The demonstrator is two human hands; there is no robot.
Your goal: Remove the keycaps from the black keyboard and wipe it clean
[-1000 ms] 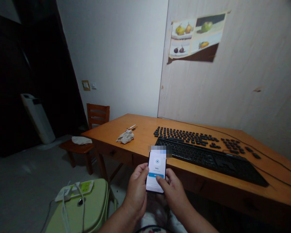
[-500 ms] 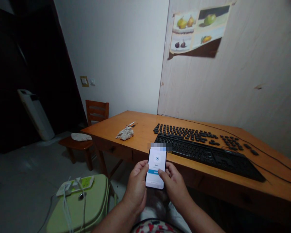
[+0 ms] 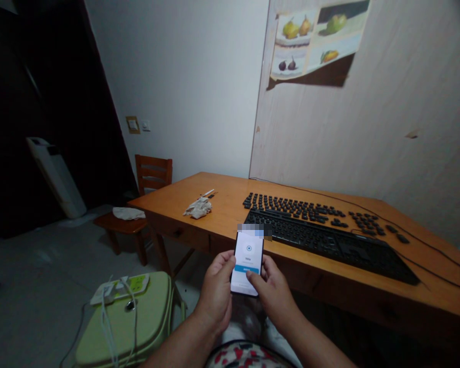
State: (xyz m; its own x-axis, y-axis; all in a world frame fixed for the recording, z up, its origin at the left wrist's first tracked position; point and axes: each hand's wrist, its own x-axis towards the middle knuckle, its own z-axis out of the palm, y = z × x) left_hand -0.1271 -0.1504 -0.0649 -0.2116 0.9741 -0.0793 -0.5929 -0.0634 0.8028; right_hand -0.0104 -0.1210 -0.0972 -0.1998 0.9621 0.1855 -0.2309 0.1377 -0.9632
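Between my two hands, in front of the table's edge, I hold a smartphone [image 3: 242, 282] upright with its screen lit. The screen is mostly white, with a round icon and a blue button. My left hand [image 3: 216, 286] is wrapped around the phone's left side, thumb along the edge. My right hand [image 3: 276, 290] grips the right side, and its thumb lies over the screen just below the blue button. Beyond the phone, a black keyboard [image 3: 322, 244] with its keycaps off lies on the table. Loose black keycaps [image 3: 291, 204] are laid out in rows behind it.
The wooden table [image 3: 176, 197] also bears a crumpled cloth [image 3: 198, 208] and a white pen-like tool [image 3: 207, 192]. A black cable runs along its back. At lower left stands a green case [image 3: 138, 327] with a power strip [image 3: 120, 289] on top. A wooden chair [image 3: 153, 171] stands beyond the table.
My view has tilted down slightly, so the table and wall appear shifted. My right thumb has moved a little over the screen. Both hands keep holding the phone.
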